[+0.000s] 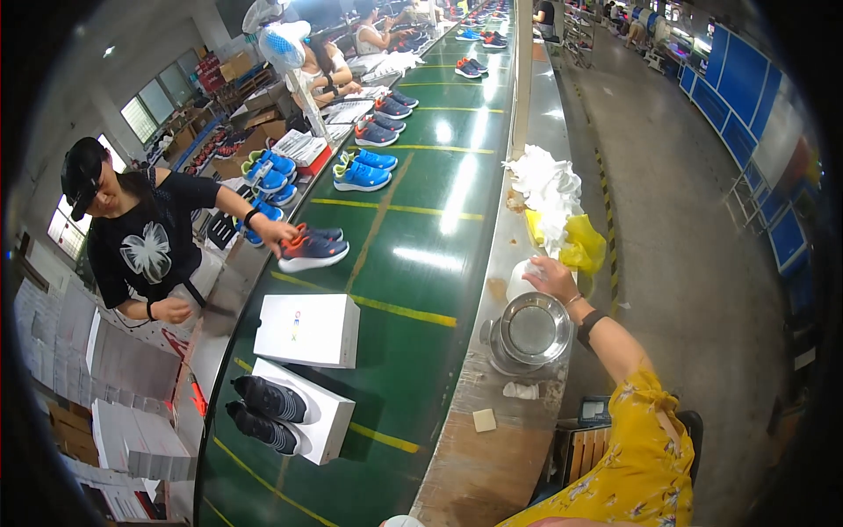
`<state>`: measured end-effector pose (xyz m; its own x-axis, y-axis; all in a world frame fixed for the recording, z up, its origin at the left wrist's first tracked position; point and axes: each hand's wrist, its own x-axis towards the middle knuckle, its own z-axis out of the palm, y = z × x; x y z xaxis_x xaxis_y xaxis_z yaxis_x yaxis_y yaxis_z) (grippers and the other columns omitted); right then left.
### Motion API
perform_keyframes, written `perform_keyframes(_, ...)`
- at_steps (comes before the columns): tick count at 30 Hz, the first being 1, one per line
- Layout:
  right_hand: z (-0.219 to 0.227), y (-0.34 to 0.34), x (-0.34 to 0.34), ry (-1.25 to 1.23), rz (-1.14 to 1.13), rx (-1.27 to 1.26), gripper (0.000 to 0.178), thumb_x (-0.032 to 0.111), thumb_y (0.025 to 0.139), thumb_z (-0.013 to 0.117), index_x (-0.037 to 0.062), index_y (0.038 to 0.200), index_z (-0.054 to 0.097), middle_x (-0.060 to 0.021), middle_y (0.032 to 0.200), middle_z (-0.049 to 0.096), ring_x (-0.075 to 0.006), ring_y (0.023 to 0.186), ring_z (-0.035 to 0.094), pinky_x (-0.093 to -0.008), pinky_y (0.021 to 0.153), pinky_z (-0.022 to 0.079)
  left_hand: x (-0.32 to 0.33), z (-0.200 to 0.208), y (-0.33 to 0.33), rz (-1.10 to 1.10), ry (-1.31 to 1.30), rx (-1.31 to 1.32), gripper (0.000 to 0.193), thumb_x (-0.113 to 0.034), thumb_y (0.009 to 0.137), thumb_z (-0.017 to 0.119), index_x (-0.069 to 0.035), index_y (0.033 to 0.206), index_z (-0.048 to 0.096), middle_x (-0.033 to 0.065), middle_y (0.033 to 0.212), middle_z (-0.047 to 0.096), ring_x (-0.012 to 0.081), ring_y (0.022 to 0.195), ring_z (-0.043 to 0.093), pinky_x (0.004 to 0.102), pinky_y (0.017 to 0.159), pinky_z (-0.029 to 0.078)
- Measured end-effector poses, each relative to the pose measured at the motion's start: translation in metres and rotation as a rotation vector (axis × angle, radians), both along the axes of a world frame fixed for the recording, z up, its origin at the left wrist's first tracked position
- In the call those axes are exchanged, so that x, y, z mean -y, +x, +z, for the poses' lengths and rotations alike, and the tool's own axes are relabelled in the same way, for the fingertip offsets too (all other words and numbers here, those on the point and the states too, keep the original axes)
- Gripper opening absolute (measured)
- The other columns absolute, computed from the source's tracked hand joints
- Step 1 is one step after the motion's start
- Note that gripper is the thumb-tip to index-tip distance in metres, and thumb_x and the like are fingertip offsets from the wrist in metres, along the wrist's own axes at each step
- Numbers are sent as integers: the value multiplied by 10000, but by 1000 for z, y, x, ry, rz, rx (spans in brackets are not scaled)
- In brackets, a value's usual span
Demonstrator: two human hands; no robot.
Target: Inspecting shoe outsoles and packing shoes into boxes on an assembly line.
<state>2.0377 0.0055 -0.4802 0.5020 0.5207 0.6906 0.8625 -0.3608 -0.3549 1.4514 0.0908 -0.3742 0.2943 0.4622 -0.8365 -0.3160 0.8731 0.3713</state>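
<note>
My right hand reaches out over the metal ledge along the belt's right side, its fingers closed around a white object whose kind I cannot make out. Just below the hand stands a round metal bowl with a shiny rim. Beyond the hand lie a heap of crumpled white cloth or paper and a yellow plastic bag. A small crumpled white piece and a pale square pad rest nearer on the ledge. My left hand is outside the picture.
The green conveyor belt carries a white shoebox, black striped shoes on another white box, and blue shoes. Across it, a co-worker's hand touches dark sneakers. More people sit farther along.
</note>
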Motion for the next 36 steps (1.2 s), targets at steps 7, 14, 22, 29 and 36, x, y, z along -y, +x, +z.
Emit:
perform_keyframes(7,84,21,8,442,-586,-647,495,271,810,847,22,1184,637,-24,963,707,-153,829,682,-291,740,562,-10,-5,-12,-11,-1,-16,582,-713,960,400,-217,1193,595,19,1062,649,210,927,617,364,782,534)
perform_keyframes(14,11,56,73,1493,-73,-1433,445,240,942,709,20,1300,564,-84,1236,634,-219,1133,613,-326,963,519,-8,-6,-29,-29,-21,-8,578,-712,959,405,-210,1169,598,29,1036,648,215,914,618,368,772,533)
perform_keyframes(22,3,45,48,1517,-63,-1519,441,241,920,739,24,1268,578,-87,1194,642,-228,1093,623,-354,959,530,-3,-3,-50,-17,-47,-38,574,-711,958,409,-202,1142,601,39,1007,647,221,898,619,373,761,531)
perform_keyframes(29,63,21,12,529,-637,-812,442,261,846,809,57,1203,648,-119,1118,702,-201,958,668,-328,877,536,3,2,-57,-23,-82,-52,572,-710,957,413,-194,1118,603,49,981,646,227,884,620,377,751,530)
perform_keyframes(36,23,14,-16,-159,94,-105,386,241,805,814,56,1091,631,-168,978,696,-387,911,664,-430,798,545,32,17,-75,10,-162,-89,572,-709,957,417,-187,1095,606,58,955,645,232,871,621,381,742,528)
